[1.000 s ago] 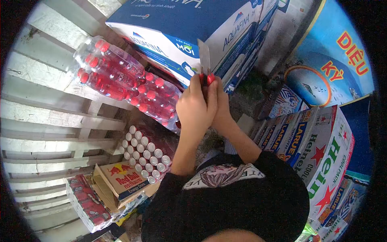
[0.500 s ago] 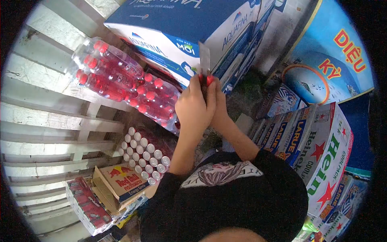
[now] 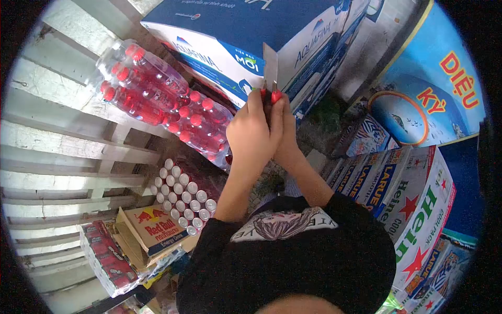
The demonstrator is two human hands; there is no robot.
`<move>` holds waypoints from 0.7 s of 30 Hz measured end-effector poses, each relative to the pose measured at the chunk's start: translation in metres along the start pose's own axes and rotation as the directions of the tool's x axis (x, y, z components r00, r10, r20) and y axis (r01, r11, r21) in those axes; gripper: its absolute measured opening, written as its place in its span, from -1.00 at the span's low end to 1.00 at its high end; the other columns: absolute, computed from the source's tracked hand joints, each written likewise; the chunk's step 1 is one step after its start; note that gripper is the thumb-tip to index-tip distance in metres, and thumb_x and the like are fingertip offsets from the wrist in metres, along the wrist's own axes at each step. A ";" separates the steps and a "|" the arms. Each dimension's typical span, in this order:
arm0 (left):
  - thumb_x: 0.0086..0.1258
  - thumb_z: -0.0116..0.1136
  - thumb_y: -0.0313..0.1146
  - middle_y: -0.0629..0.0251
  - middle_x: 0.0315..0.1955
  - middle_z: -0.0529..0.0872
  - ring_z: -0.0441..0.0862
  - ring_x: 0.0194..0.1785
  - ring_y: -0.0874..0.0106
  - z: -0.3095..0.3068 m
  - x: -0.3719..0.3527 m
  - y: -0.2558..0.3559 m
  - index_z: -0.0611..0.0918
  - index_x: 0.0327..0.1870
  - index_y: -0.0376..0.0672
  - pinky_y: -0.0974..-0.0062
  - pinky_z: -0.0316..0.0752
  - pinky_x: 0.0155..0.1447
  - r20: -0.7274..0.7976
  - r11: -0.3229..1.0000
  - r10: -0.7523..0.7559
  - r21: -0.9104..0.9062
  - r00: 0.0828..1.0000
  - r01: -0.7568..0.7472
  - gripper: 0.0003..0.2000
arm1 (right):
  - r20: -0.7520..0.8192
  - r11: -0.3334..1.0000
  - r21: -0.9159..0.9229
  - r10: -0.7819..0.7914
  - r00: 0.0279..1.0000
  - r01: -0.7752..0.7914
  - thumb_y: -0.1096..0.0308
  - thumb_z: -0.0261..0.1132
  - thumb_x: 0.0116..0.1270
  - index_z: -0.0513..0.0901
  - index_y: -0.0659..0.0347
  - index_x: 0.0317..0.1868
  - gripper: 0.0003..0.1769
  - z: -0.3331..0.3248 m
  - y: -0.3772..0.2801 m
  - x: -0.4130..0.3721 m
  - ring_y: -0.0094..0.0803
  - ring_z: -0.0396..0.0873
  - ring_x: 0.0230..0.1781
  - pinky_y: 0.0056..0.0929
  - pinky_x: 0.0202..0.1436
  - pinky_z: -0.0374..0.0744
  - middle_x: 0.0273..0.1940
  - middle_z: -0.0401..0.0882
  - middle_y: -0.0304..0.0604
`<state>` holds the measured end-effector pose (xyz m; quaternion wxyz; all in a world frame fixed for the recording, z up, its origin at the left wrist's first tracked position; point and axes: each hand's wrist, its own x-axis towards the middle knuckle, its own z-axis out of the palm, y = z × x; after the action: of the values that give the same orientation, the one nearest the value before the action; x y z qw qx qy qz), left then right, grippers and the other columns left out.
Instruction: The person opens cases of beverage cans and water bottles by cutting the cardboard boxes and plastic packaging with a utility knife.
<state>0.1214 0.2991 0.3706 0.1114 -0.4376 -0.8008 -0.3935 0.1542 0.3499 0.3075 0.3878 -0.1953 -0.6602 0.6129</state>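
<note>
White slats (image 3: 57,141) ran along the left side. Left hand (image 3: 252,131) and right hand (image 3: 285,136), pressed together, gripped red-handled blades (image 3: 271,65), tips pointing away from the body, before Aquafina boxes (image 3: 209,57); bottles (image 3: 151,91) lay beside the boxes.

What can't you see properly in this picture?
In the head view:
Red handles: mostly covered by the left hand and right hand.
Aquafina box: its top printing is cut off by the upper edge.
Cans: any marks on their lids are too small.

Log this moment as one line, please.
left hand: gripping red-handled blades | right hand: gripping, against left | blades: at Aquafina box, contact unclear
</note>
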 end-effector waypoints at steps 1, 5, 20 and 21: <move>0.06 -0.04 -0.25 0.03 -0.63 0.48 0.46 -0.56 0.14 -0.002 0.003 0.001 0.40 -0.34 -0.28 0.34 0.32 -0.51 -0.001 1.000 -0.002 0.003 1.000 0.002 -0.73 | 0.004 1.000 0.002 0.001 1.000 -0.001 0.30 0.00 0.05 0.15 0.26 -0.09 -0.59 0.001 -0.002 0.002 0.04 0.40 -0.38 -0.26 -0.44 0.35 -0.42 0.41 0.16; 0.06 -0.04 -0.27 0.04 -0.62 0.49 0.47 -0.54 0.15 -0.001 0.002 -0.001 0.40 -0.34 -0.31 0.36 0.33 -0.50 0.030 1.000 -0.020 0.000 0.999 0.020 -0.73 | -0.037 0.993 -0.049 -0.106 0.994 0.104 0.30 -0.02 0.06 0.14 0.25 -0.10 -0.61 0.000 -0.014 0.001 0.08 0.38 -0.39 -0.22 -0.44 0.34 -0.42 0.40 0.16; 0.06 -0.03 -0.26 0.04 -0.67 0.47 0.46 -0.58 0.16 0.002 -0.005 -0.008 0.42 -0.39 -0.30 0.40 0.31 -0.52 0.004 1.000 -0.014 -0.011 1.000 0.014 -0.75 | -0.012 0.984 -0.148 -0.098 0.995 0.095 0.31 -0.05 0.08 0.15 0.22 -0.13 -0.66 0.003 -0.014 -0.008 0.07 0.39 -0.45 -0.19 -0.49 0.34 -0.50 0.42 0.14; 0.06 -0.03 -0.26 0.04 -0.67 0.47 0.46 -0.58 0.16 0.003 -0.005 -0.013 0.42 -0.39 -0.30 0.40 0.31 -0.52 -0.001 1.000 -0.008 -0.014 1.000 0.008 -0.75 | 0.021 0.975 -0.202 -0.090 0.996 0.092 0.31 -0.05 0.09 0.15 0.22 -0.14 -0.67 0.003 -0.011 -0.009 0.07 0.39 -0.45 -0.19 -0.49 0.34 -0.50 0.42 0.14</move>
<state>0.1147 0.2950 0.3594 0.1071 -0.4349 -0.7999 -0.3995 0.1602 0.3393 0.3152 0.3896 -0.1997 -0.7296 0.5253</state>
